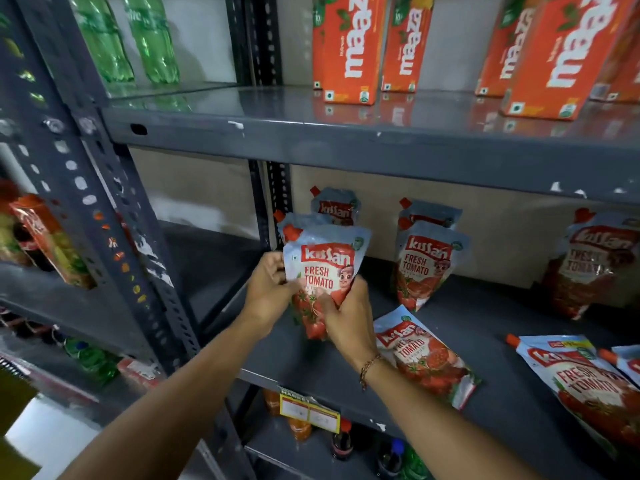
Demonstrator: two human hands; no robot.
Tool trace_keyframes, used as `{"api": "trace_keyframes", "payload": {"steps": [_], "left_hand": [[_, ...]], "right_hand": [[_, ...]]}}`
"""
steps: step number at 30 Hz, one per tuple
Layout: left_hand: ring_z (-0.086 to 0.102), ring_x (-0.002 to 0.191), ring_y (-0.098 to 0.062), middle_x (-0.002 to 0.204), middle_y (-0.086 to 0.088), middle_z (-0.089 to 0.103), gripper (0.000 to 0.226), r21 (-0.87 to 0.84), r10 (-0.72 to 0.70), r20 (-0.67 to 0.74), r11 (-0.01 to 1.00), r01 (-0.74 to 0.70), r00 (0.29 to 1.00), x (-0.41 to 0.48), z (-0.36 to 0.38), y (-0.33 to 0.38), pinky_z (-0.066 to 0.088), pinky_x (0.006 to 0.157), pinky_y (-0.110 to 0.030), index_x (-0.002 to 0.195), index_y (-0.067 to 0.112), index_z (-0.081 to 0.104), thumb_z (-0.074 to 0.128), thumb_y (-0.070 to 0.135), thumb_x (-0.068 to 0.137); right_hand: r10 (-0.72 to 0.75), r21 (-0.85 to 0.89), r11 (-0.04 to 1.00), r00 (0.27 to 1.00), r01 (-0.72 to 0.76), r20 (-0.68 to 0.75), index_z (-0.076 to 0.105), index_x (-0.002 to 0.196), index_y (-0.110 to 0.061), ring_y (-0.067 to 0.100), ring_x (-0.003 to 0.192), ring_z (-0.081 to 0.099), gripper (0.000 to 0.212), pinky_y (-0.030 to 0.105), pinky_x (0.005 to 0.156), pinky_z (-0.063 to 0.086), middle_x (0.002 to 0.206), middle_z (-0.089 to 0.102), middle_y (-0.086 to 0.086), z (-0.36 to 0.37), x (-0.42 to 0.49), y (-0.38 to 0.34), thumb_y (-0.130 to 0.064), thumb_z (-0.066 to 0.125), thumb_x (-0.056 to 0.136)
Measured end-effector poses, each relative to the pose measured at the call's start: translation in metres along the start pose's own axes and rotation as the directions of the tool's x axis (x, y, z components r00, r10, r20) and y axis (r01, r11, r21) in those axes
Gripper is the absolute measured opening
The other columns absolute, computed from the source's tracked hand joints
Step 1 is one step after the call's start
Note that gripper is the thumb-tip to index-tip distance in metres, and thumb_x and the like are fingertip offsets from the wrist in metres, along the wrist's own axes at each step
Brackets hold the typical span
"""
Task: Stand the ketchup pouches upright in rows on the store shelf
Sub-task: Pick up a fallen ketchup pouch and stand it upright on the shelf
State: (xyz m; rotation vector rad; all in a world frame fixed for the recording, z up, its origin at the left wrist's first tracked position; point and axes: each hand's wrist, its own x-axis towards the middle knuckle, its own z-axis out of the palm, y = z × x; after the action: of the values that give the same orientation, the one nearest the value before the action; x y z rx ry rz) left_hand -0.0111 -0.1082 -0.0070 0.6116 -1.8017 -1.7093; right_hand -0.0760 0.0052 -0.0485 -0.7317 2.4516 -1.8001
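Observation:
Both hands hold one ketchup pouch [325, 268] upright at the left of the grey middle shelf [311, 362]. My left hand [268, 289] grips its left edge and my right hand [346, 317] cups its lower right. Right behind it stand two more pouches [336, 206] in a row. A second upright row [424, 261] stands to the right, and another upright pouch [588, 261] leans near the far right. One pouch [426, 355] lies flat beside my right wrist. Two more flat pouches [581, 379] lie at the right front.
Orange juice cartons [349, 50] and green bottles [152, 36] fill the shelf above. A slotted steel upright [114, 209] borders the left side. Bottles [343, 441] stand on the shelf below, under a yellow price tag [310, 408].

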Motion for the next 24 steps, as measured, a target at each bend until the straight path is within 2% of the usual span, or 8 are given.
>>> {"api": "trace_keyframes", "payload": {"steps": [4,8,11,14,16,18,21,24], "left_hand": [[0.065,0.098,-0.025,0.102,-0.012,0.068,0.026,0.177,-0.062,-0.036,0.982,0.067,0.997,0.003,-0.004,-0.023,0.056,0.081,-0.035,0.101,0.007,0.055,0.060,-0.008,0.081],[0.061,0.109,-0.030,0.117,-0.017,0.064,0.047,0.280,-0.242,-0.239,0.910,0.305,0.940,-0.009,0.011,-0.061,0.053,0.088,-0.039,0.122,0.000,0.047,0.068,0.008,0.081],[0.061,0.078,-0.025,0.102,-0.017,0.062,0.049,-0.082,-0.564,-0.335,0.815,0.574,0.754,-0.023,0.038,-0.059,0.054,0.052,-0.033,0.123,0.002,0.040,0.064,0.019,0.083],[0.050,0.056,-0.018,0.073,-0.010,0.054,0.021,-0.189,-0.745,-0.011,0.657,0.730,0.667,-0.038,0.067,-0.048,0.047,0.036,-0.022,0.099,0.003,0.053,0.055,0.022,0.090],[0.054,0.067,-0.022,0.079,-0.013,0.052,0.017,-0.072,-0.798,0.226,0.558,0.826,0.559,-0.047,0.083,-0.038,0.057,0.053,-0.030,0.087,0.002,0.053,0.055,0.019,0.092],[0.055,0.073,-0.025,0.083,-0.015,0.052,0.017,0.040,-0.818,0.338,0.506,0.862,0.464,-0.050,0.097,-0.035,0.055,0.072,-0.036,0.083,0.002,0.052,0.054,0.016,0.093],[0.052,0.068,-0.019,0.079,-0.010,0.051,0.019,0.116,-0.807,0.339,0.545,0.830,0.483,-0.052,0.111,-0.038,0.050,0.079,-0.032,0.076,0.005,0.051,0.052,0.011,0.094],[0.052,0.064,-0.017,0.075,-0.009,0.055,0.014,0.034,-0.740,0.323,0.632,0.774,0.590,-0.053,0.118,-0.033,0.049,0.063,-0.027,0.079,0.004,0.054,0.053,-0.006,0.090]], "right_hand": [[0.070,-0.020,0.998,0.990,-0.068,0.125,0.030,0.096,-0.018,0.029,0.105,0.058,0.033,0.034,0.078,0.049,0.116,0.057,0.013,0.011,0.003,0.016,-0.017,0.060,0.082],[0.108,-0.068,0.993,0.963,-0.094,0.247,0.032,0.098,-0.017,0.023,0.108,0.056,0.039,0.030,0.077,0.045,0.121,0.056,0.010,0.009,0.006,0.023,-0.020,0.065,0.079],[0.095,-0.212,0.977,0.937,-0.023,0.338,0.039,0.112,-0.011,0.025,0.117,0.048,0.048,0.037,0.094,0.043,0.126,0.049,0.011,-0.009,0.012,0.023,-0.017,0.066,0.073],[0.132,-0.660,0.750,0.968,0.044,0.215,0.038,0.129,-0.014,0.034,0.127,0.037,0.059,0.052,0.108,0.029,0.137,0.041,0.012,-0.035,0.017,0.035,-0.026,0.061,0.075],[0.312,-0.810,0.560,0.950,-0.175,0.010,0.036,0.130,-0.015,0.036,0.128,0.035,0.064,0.059,0.107,0.025,0.138,0.040,0.012,-0.056,0.019,0.040,-0.041,0.060,0.076],[0.530,-0.770,0.477,0.837,-0.424,-0.133,0.038,0.127,-0.015,0.036,0.125,0.042,0.069,0.055,0.100,0.033,0.136,0.045,0.010,-0.074,0.018,0.043,-0.052,0.059,0.073],[0.554,-0.685,0.565,0.827,-0.460,-0.098,0.047,0.119,-0.010,0.033,0.119,0.052,0.042,0.042,0.096,0.043,0.131,0.054,0.011,-0.092,0.021,0.043,-0.030,0.048,0.083],[0.490,-0.620,0.651,0.866,-0.437,-0.096,0.055,0.115,-0.007,0.035,0.113,0.056,0.032,0.038,0.091,0.047,0.125,0.059,0.017,-0.105,0.018,0.035,-0.018,0.046,0.087]]}}
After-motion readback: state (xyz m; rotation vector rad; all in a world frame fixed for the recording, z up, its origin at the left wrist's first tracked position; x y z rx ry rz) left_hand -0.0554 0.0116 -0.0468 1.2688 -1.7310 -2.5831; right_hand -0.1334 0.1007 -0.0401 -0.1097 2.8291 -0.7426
